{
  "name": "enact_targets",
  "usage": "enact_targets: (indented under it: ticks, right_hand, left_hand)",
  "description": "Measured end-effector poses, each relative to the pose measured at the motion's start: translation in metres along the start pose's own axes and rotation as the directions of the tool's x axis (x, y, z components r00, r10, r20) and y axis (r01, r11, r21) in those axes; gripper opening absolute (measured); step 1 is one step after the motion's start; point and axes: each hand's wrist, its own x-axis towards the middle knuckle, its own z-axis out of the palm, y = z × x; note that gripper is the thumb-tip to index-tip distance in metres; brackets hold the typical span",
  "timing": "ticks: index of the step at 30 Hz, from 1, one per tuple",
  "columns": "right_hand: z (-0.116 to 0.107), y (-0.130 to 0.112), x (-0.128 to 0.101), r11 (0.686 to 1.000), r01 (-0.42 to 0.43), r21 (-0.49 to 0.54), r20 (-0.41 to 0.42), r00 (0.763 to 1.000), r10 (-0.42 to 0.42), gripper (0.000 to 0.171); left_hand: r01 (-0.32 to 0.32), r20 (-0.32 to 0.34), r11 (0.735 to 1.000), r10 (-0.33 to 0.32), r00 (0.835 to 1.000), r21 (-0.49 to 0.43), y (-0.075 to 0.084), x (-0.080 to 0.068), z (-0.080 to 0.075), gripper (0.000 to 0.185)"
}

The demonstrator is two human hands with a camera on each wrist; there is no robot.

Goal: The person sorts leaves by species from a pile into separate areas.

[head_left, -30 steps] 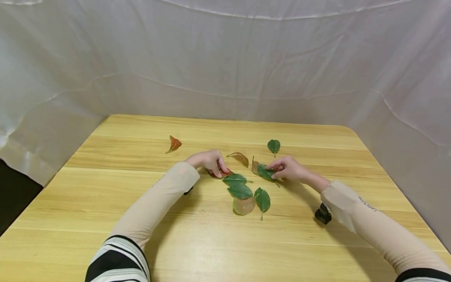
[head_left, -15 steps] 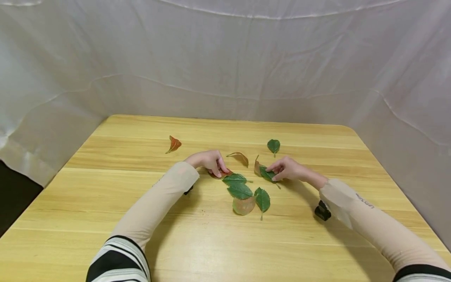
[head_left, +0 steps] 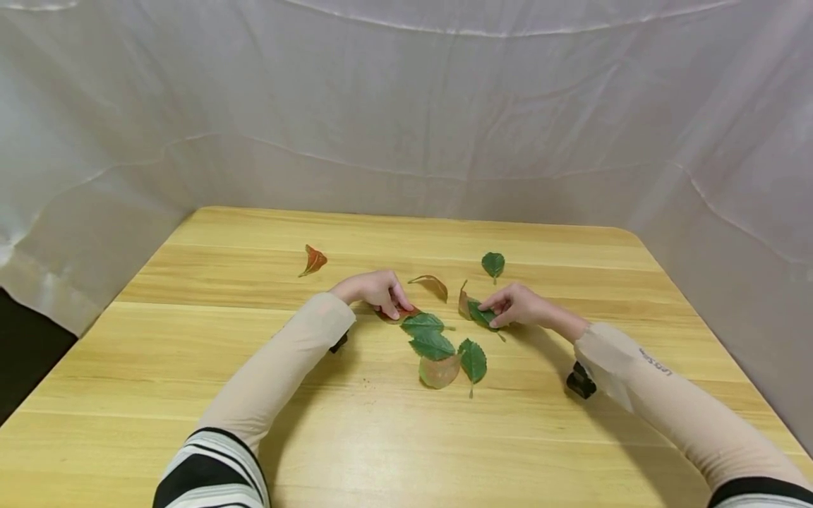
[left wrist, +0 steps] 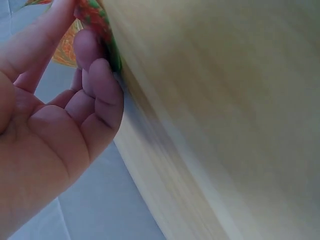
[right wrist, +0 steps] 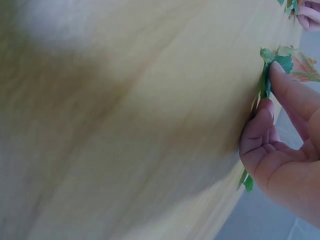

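Note:
My left hand (head_left: 394, 305) rests on the wooden table (head_left: 381, 437) and pinches the edge of a red leaf (head_left: 406, 311) with its fingertips. The left wrist view shows that hand (left wrist: 85, 47) curled at the red leaf (left wrist: 93, 16). My right hand (head_left: 494, 312) pinches a green leaf (head_left: 479, 312) that lies over a brown leaf (head_left: 462, 302). Finger and thumb of that hand (right wrist: 270, 95) close on the green leaf (right wrist: 283, 63) in the right wrist view.
Three green leaves (head_left: 432, 344) and a pale reddish one (head_left: 439, 372) cluster between the hands. An orange leaf (head_left: 313, 260), a curled brown leaf (head_left: 432, 282) and a small green leaf (head_left: 492, 263) lie farther back. White cloth (head_left: 406, 106) walls the table.
My right hand has slid slightly left with the green leaf, and the brown leaf under it has tipped up a little. The left hand has stayed put.

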Motion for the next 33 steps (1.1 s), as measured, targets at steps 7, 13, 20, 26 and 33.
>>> enact_targets:
  ticks: [7,13,20,26,33]
  right_hand:
    - [-0.001,0.001,-0.001,1.0,-0.016,0.019,-0.003,1.0,0.016,0.035]
    - [-0.001,0.002,0.0,1.0,-0.006,0.004,0.001,1.0,0.006,0.034]
    - [-0.001,0.001,0.002,1.0,-0.007,0.022,0.004,1.0,0.007,0.034]
    - [-0.001,-0.001,0.002,0.999,-0.013,0.03,0.009,1.0,0.012,0.035]
    - [-0.004,0.01,0.003,0.992,0.097,0.074,0.028,0.995,-0.1,0.033]
  left_hand:
    - [-0.087,-0.008,0.995,0.087,0.996,0.044,0.003,-0.003,-0.001,0.027]
    - [-0.111,-0.031,0.992,0.113,0.993,0.058,0.004,-0.005,-0.004,0.026]
    - [-0.121,-0.1,0.99,0.127,0.987,0.066,0.006,-0.008,-0.004,0.027]
    - [-0.15,-0.07,0.988,0.152,0.986,0.038,0.006,-0.009,-0.002,0.042]
    - [-0.158,-0.015,0.987,0.159,0.987,0.028,0.005,-0.009,0.0,0.053]
